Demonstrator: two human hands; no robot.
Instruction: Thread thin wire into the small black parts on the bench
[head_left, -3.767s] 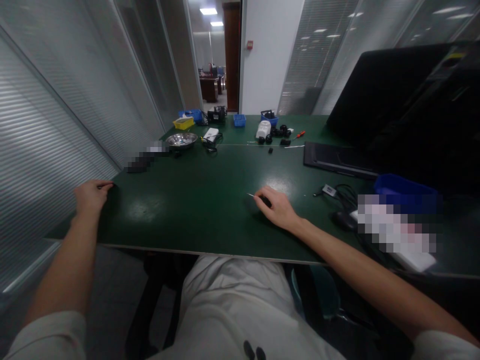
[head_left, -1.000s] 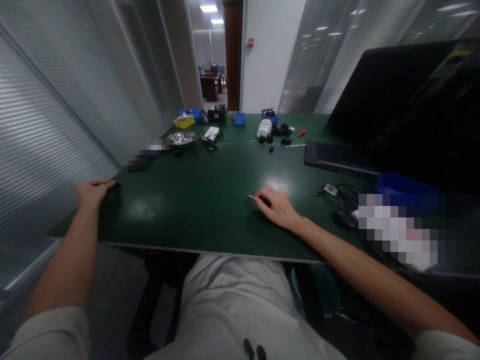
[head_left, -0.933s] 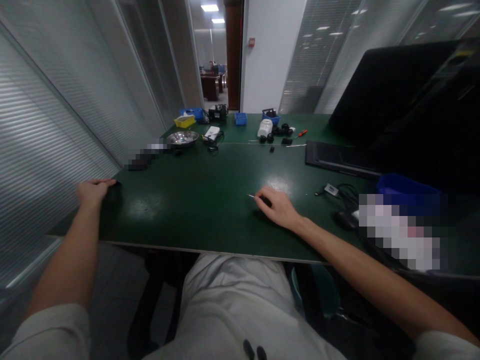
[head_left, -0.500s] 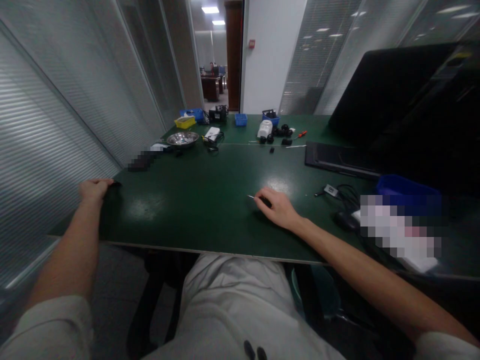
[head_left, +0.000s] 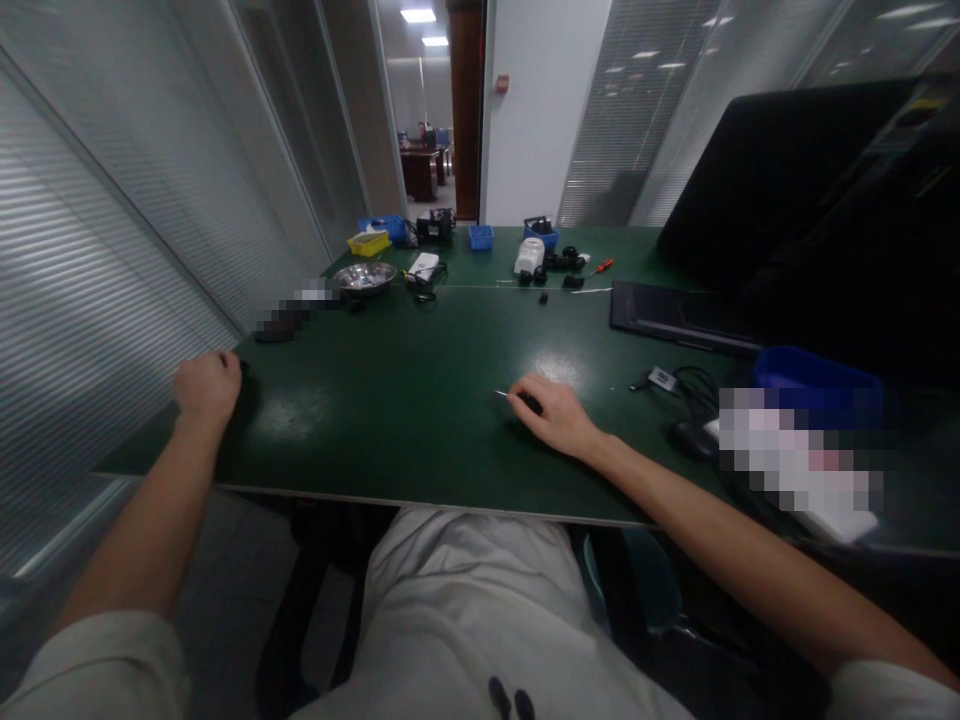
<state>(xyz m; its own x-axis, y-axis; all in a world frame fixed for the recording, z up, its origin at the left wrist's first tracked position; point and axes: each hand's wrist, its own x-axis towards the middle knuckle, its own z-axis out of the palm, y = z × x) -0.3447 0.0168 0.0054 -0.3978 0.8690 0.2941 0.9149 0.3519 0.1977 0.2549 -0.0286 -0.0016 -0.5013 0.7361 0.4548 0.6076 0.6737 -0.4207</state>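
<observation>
My left hand (head_left: 208,385) is closed above the left edge of the green table (head_left: 390,400), with a small dark object (head_left: 244,368) showing at its fingers. What that object is I cannot make out. Resting on the table right of the middle, my right hand (head_left: 551,412) is closed around a small tool with a dark handle (head_left: 531,402). The tool's thin metal shaft (head_left: 502,393) points left from the fingertips.
Along the back stand a metal bowl (head_left: 365,278), a yellow tray (head_left: 369,243), a blue basket (head_left: 481,238) and a white device (head_left: 529,256). An orange screwdriver (head_left: 604,266) lies near a black keyboard (head_left: 675,318). A blue bin (head_left: 817,385) and black mouse (head_left: 694,440) are at the right.
My left hand has moved slightly right and turned, its fingers now curled in more with the dark object mostly covered. My right hand has stayed in place.
</observation>
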